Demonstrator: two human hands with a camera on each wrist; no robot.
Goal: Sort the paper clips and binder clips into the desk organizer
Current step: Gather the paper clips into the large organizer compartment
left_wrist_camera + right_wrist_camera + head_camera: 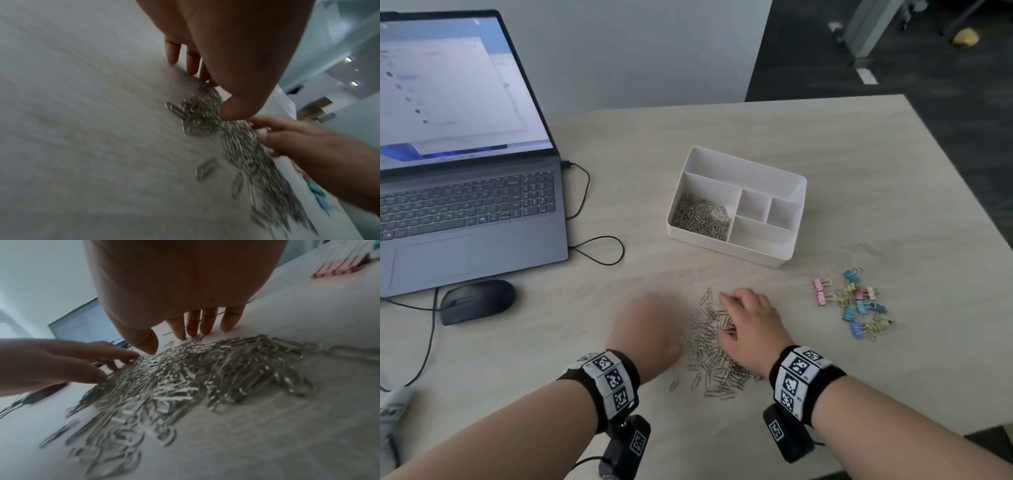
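A heap of silver paper clips (710, 346) lies on the table near me. My left hand (650, 329), blurred, touches the heap's left side with straight fingers (192, 63) and its thumb (232, 110) over the clips (242, 146). My right hand (748, 322) rests on the heap's right side, its fingertips (205, 327) down at the far edge of the clips (185, 373). Neither hand holds a clip. The white organizer (787, 186) stands beyond, with paper clips (702, 216) in its left compartment. Coloured binder clips (856, 305) lie to the right.
An open laptop (469, 205) and a black mouse (477, 300) sit at the left, with a looped cable (599, 250) between laptop and organizer. The table's right edge (962, 178) runs diagonally. Pink binder clips (341, 267) are the nearest to my right hand.
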